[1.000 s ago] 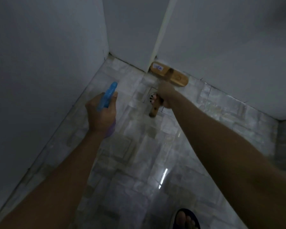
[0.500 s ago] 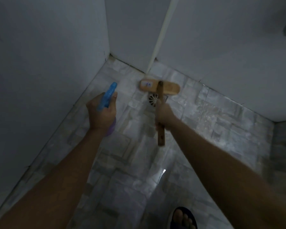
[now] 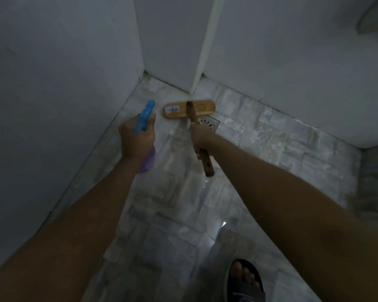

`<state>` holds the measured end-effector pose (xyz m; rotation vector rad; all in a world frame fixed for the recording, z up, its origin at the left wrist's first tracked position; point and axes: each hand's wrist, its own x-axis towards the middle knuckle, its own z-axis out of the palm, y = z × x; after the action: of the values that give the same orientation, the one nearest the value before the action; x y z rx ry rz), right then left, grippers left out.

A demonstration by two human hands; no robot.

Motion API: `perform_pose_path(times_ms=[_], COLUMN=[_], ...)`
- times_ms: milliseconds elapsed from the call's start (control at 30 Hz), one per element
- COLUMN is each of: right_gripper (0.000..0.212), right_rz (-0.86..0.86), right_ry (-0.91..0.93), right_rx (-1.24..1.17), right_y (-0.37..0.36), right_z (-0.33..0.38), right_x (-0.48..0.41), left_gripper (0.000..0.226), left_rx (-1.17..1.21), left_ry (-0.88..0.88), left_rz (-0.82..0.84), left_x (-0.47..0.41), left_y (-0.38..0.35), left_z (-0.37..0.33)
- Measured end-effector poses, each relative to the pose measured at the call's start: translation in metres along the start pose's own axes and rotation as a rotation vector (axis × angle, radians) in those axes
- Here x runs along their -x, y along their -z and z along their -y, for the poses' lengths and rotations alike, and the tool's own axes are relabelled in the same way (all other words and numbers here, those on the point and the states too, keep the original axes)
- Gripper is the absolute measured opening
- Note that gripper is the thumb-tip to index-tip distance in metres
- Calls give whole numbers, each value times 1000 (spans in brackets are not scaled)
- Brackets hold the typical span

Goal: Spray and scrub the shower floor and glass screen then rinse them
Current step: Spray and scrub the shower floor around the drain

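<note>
My left hand (image 3: 136, 139) grips a spray bottle (image 3: 145, 117) with a blue trigger head and a purple body, its nozzle pointing toward the far corner of the floor. My right hand (image 3: 202, 137) is closed on the wooden handle of a scrub brush (image 3: 189, 109). The brush's flat wooden head rests on the grey mosaic shower floor (image 3: 179, 192), just left of and behind the round drain (image 3: 206, 123). The handle's free end sticks out toward me below my fist. The floor looks wet and shiny.
White walls (image 3: 52, 83) close in the floor on the left and at the back, with a pale vertical strip (image 3: 203, 51) meeting the floor near the brush. My sandalled foot (image 3: 243, 280) stands at the bottom right. A darker step edge lies at the right.
The brush head has slid left across the floor, away from the back wall and off the drain. My right hand pulled back with it. The left hand with the bottle stayed nearly still.
</note>
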<state>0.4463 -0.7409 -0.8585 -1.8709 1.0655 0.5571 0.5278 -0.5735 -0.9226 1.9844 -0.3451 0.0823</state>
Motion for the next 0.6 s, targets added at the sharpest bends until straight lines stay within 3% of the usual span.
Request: perform_pose_path(times_ms=[200,467,600], right_gripper=[48,51,50], right_rz=[89,-66,-99], right_ry=[-233,-448,-469], right_rx=[-226,-395,-435], right_y=[-9,30,30], right_z=[-104,-213,-230], right_x=[62,134,147], left_gripper=[42,40,48], left_rx=[-98,-92,-116], left_ry=[-153,-194,-166], left_rz=[203,428,518], left_x=[11,88,118], left_y=[-20,-82,-102], left_z=[-27,-77,-97])
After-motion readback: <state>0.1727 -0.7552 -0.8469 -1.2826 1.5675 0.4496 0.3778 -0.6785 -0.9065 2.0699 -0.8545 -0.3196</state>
